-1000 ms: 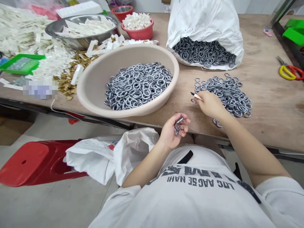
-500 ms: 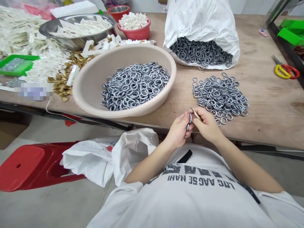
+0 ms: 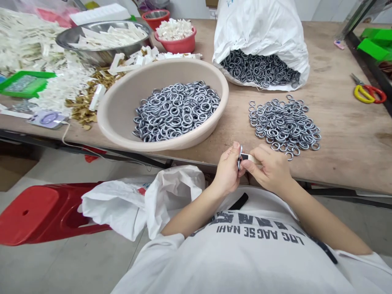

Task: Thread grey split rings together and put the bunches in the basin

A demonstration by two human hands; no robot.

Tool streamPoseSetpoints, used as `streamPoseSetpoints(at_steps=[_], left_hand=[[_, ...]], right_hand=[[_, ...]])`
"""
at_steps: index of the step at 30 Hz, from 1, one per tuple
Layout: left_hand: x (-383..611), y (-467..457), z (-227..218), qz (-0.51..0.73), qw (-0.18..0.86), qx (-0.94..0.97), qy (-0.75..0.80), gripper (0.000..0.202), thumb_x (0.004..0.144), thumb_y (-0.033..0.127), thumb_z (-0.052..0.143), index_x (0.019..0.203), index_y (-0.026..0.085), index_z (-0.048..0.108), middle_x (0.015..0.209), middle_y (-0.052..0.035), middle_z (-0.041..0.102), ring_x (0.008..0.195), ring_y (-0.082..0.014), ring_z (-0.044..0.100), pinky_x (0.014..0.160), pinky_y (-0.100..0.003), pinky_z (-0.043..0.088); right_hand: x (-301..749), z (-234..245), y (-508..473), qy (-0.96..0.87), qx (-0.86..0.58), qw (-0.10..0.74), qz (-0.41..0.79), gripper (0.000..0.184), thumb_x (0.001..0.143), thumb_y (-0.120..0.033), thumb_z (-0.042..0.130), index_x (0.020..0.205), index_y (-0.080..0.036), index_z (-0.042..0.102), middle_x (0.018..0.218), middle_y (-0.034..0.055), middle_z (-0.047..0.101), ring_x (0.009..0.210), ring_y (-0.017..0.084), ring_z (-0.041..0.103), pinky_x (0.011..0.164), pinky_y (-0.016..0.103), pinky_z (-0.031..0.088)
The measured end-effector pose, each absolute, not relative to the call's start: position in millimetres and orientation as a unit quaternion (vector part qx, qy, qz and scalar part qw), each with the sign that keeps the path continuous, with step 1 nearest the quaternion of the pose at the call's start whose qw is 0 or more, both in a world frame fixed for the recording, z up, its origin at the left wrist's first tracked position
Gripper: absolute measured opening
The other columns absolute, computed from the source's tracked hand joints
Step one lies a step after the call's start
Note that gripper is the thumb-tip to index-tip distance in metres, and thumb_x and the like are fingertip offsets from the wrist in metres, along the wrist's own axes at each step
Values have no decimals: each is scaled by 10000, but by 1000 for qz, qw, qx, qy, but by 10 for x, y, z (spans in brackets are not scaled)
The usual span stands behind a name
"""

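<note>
My left hand (image 3: 226,170) is closed around a couple of grey rings (image 3: 239,164), which stick out between thumb and fingers. Pinched in my right hand (image 3: 273,166) is a small knife (image 3: 245,157) with a dark blade and a pale grip. Its blade touches or lies right beside the rings; which one, I cannot tell. Both hands meet above the table's front edge. Just beyond them lies a loose pile of grey rings (image 3: 284,122). To the left, a big beige basin (image 3: 122,110) holds many more.
A white sack (image 3: 260,28) spills rings at the back. Scissors (image 3: 367,92) lie at right. White plastic pieces (image 3: 27,41), a steel bowl (image 3: 101,53), a red bowl (image 3: 180,44), a green tray (image 3: 43,81) and a phone (image 3: 47,119) occupy the left. A red stool (image 3: 27,212) stands below.
My right hand has turned the knife, so its flat dark blade now shows by the rings. The rings in my left hand have shifted slightly left.
</note>
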State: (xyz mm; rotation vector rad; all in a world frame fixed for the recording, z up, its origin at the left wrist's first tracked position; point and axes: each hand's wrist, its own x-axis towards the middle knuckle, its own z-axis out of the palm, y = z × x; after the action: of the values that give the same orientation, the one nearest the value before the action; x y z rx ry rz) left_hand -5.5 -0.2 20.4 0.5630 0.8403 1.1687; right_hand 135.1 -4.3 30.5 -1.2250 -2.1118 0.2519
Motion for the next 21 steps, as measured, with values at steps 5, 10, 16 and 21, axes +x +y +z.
streamPoseSetpoints(at_steps=[5,10,16,21], left_hand=[[-46,-7,202,534,715,241,382,512,772,614,724,726,182,452,532,93,355,390,-23,272,347,-149,192],[-47,-31,174,536,713,250,376,486,800,599,704,736,187,454,502,96,357,375,-30,267,350,-159,192],[-95,-183,201,465,764,324,309,467,873,554,640,683,189,419,461,79,383,369,-35,282,370,-160,217],[-250,-72,214,487,764,264,330,397,848,477,678,724,192,431,532,58,501,358,-32,323,353,-150,218]], right_hand=[[1328,331,-81,-826,-472,302,64,400,978,-511,509,754,-191,593,717,13,546,641,132,472,580,289,259],[1323,311,-67,-822,-470,303,110,403,983,-489,508,709,-197,552,676,-1,541,620,126,465,586,293,254],[1610,205,457,-699,-618,328,145,467,992,-568,432,701,-221,544,575,-19,481,573,140,421,583,300,260],[1653,182,1027,-748,-623,222,55,345,863,-534,679,913,-193,662,883,75,640,698,157,475,633,323,233]])
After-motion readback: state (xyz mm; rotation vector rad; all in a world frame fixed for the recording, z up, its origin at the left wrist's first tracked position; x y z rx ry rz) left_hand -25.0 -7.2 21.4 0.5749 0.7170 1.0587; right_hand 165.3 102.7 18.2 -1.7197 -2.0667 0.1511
